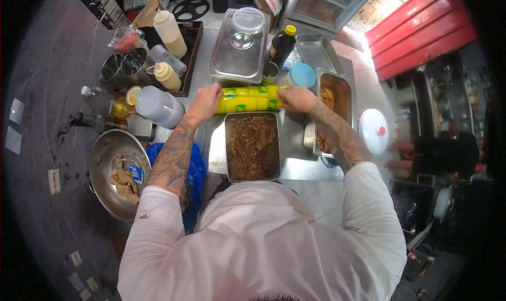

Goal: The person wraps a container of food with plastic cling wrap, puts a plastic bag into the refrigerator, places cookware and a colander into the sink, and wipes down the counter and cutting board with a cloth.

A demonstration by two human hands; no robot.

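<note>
The worktop (295,143) spreads out around the tray (226,148) of shredded brown food (253,143), which sits squarely before the person's body, likely for equal reach from both arms. Left of the tray, well apart, is a wide metal bowl (100,169) holding pale knobbly pieces; beyond the tray lies a lidded steel pan (224,53), apparently pushed back to free the near side. A deep steel container (349,98) with brown pieces is to the tray's right. Just past the tray's far edge, a yellow roll with green print (249,101) is held crosswise, roughly parallel to that edge. The left hand (209,96) has its grip closed on one end and the right hand (298,98) on the other, probably to keep it level; whether the roll touches the worktop is hard to tell. A whitish tub (158,107) far left of the tray crowds the left forearm, and a blue-lidded tub (302,74), beyond the tray to the right, stands close behind the right hand, limiting space there. Smaller still, a dark bottle with a yellow cap (282,45) is farther beyond the tray.
</note>
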